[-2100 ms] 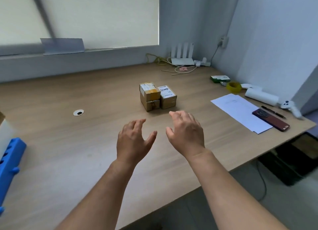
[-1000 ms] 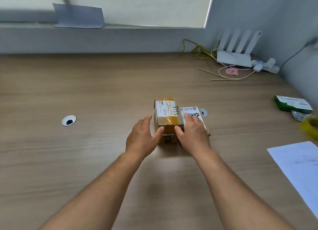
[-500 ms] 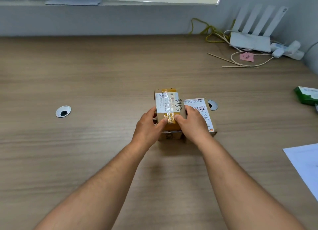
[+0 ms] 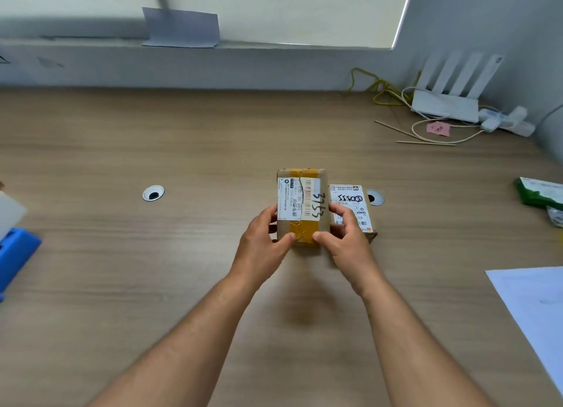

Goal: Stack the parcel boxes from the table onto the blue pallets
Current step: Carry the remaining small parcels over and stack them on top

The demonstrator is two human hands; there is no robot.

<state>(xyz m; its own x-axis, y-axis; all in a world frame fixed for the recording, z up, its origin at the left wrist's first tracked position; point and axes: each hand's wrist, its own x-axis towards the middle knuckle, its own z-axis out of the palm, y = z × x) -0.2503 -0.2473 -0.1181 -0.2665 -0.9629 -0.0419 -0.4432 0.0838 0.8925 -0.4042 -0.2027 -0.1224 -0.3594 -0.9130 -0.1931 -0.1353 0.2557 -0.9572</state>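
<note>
From the head camera, the taped parcel box sits near the middle of the desk, straight ahead of the person, with its long axis running away from the body. The left hand and the right hand grip it from opposite sides. The left fingers curl against its left wall, the right fingers are tucked into the narrow space between it and the second labelled box just beside it on the right, and both thumbs press the near taped end. So the fingers are closed narrowly around the box, holding it across its short width. Whether it has left whatever lies under it cannot be told.

The blue pallet shows only as a corner at the far left edge, well apart from the boxes. The carry should therefore swing leftward, with the left hand leading and the box's long side travelling broadside toward the pallet.
</note>
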